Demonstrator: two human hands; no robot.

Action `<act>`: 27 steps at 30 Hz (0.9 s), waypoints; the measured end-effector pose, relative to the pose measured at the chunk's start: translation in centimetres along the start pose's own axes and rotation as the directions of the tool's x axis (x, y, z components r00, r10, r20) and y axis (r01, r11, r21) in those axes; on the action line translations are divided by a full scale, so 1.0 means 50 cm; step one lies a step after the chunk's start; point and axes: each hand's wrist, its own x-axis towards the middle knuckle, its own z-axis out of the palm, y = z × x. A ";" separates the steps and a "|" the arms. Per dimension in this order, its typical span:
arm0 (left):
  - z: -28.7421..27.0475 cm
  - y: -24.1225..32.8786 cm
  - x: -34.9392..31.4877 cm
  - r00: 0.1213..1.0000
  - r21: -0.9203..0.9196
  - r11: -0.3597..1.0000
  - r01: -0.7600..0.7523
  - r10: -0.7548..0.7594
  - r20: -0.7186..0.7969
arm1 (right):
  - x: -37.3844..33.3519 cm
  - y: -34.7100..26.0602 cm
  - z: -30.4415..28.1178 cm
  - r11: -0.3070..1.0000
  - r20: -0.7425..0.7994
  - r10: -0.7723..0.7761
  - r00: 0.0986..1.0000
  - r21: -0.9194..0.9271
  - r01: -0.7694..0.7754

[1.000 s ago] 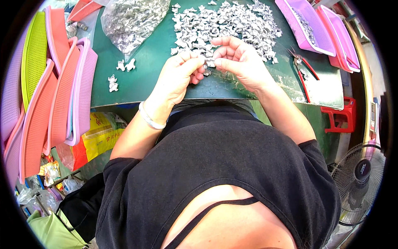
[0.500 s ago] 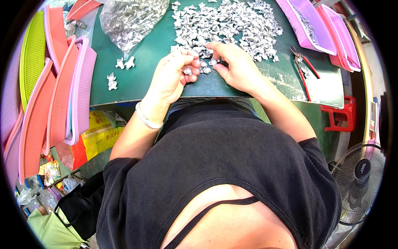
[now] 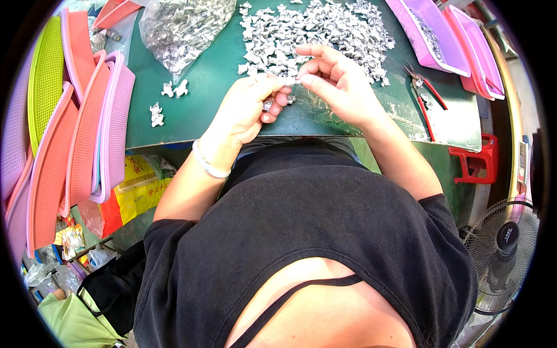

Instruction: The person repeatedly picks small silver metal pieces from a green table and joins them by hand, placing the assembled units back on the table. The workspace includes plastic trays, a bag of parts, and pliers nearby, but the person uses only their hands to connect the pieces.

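A wide heap of small silvery metal figures lies on the green tabletop. In front of it, my left hand pinches one small metal figure between thumb and forefinger. Another metal piece shows in its curled lower fingers. From the other side, thumb and forefinger of my right hand close on the end of the pinched figure; its remaining fingers are bent above. Just under the hands, more metal bits are partly hidden.
Red-handled pliers lie at the right beside a purple basket of metal pieces. A clear bag of figures stands back left, with several loose figures near it. Stacked coloured baskets crowd the left; a fan stands lower right.
My right hand has lifted away from the pieces on the table and now meets the left at one figure. The left hand has shifted slightly to the right.
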 end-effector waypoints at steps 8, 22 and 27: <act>0.002 0.004 0.000 1.000 -0.038 0.999 0.031 -0.030 0.007 | 0.004 -0.001 0.001 0.967 0.025 0.117 0.993 0.224 -0.120; 0.015 -0.017 -0.007 0.952 0.241 0.930 -0.278 0.300 -0.059 | 0.002 0.001 0.000 0.979 -0.006 0.083 0.997 0.188 -0.081; 0.015 -0.016 -0.006 0.984 -0.061 0.983 -0.175 0.173 -0.038 | 0.003 0.013 0.013 0.996 -0.050 -0.061 0.997 0.066 0.064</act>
